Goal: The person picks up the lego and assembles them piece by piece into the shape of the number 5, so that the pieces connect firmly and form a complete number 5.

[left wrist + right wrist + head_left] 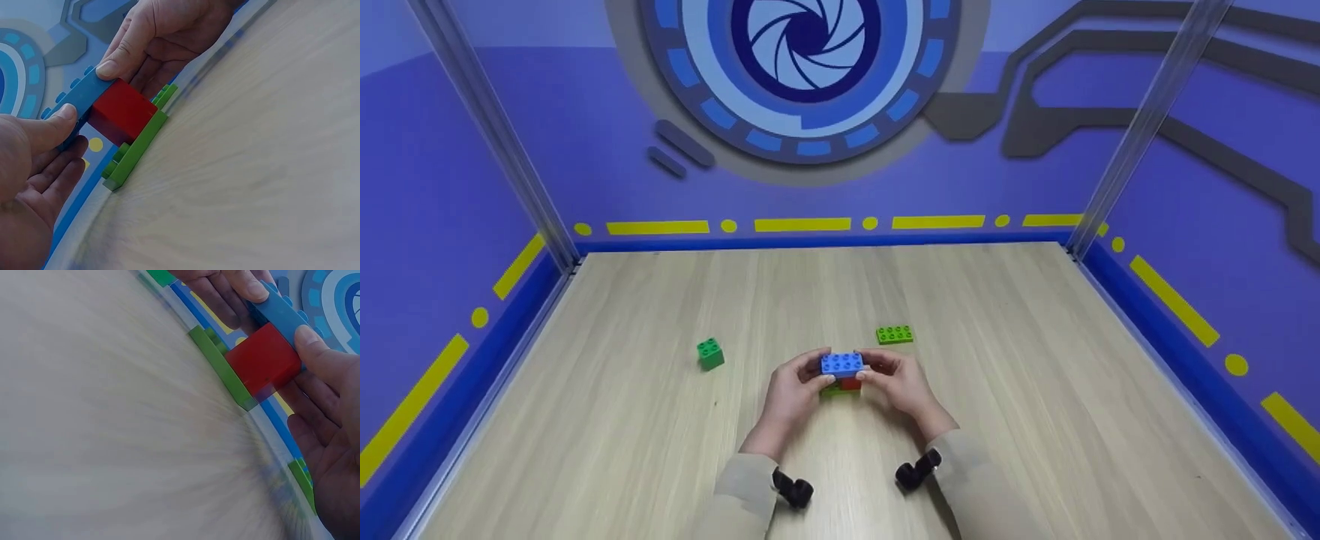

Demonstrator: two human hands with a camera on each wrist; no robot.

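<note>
A flat blue brick (842, 364) with studs on top is pinched at its left end by my left hand (791, 391) and at its right end by my right hand (906, 384). Both thumbs press its near side, with fingers behind. Directly under it is a red brick (124, 111), which stands on a thin green plate (140, 149) lying on the table. In the left wrist view the blue brick appears to rest against the red one, sticking out past it to the left; whether the studs are fully seated I cannot tell.
A dark green brick (709, 354) stands on the wooden table (607, 420) to the left. Beyond the right hand lies a light green plate (895, 334). Blue-purple panels (840, 187) enclose the table at the back and both sides.
</note>
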